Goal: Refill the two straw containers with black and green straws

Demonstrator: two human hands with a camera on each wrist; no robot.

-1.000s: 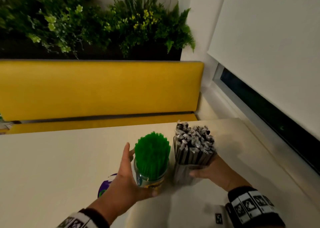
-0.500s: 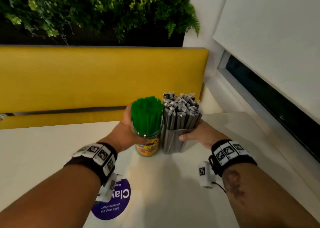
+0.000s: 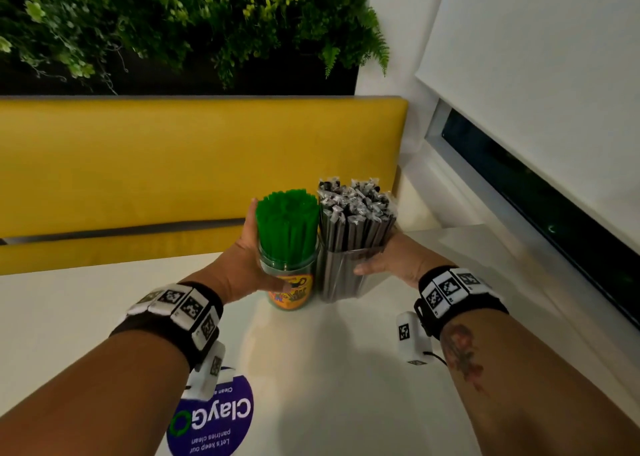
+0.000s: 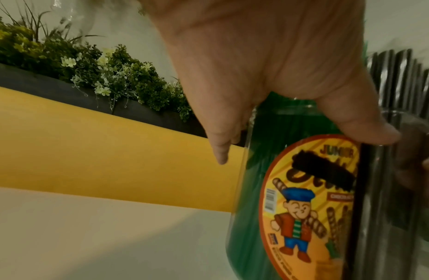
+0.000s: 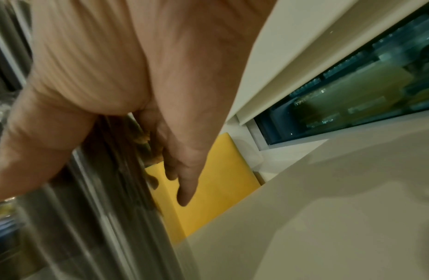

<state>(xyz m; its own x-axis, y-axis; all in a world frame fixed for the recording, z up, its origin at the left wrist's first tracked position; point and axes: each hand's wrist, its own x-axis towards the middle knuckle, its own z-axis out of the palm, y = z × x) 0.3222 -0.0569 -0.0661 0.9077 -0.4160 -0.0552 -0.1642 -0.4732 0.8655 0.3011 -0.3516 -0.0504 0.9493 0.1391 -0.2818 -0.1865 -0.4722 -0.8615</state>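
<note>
The left hand (image 3: 247, 265) wraps the labelled jar (image 3: 290, 287) of green straws (image 3: 287, 225), and touching it on the right, the right hand (image 3: 388, 260) grips the clear holder (image 3: 341, 275) of wrapped black straws (image 3: 356, 218) — both upright, straight ahead. They stand on the table (image 3: 329, 369) near its far edge by the yellow bench (image 3: 173, 158) — open room lies only toward the person.

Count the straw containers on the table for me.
2. The labelled jar of green straws on the left, gripped by the left hand; the clear container of black straws touching it on the right, gripped by the right hand.
</note>
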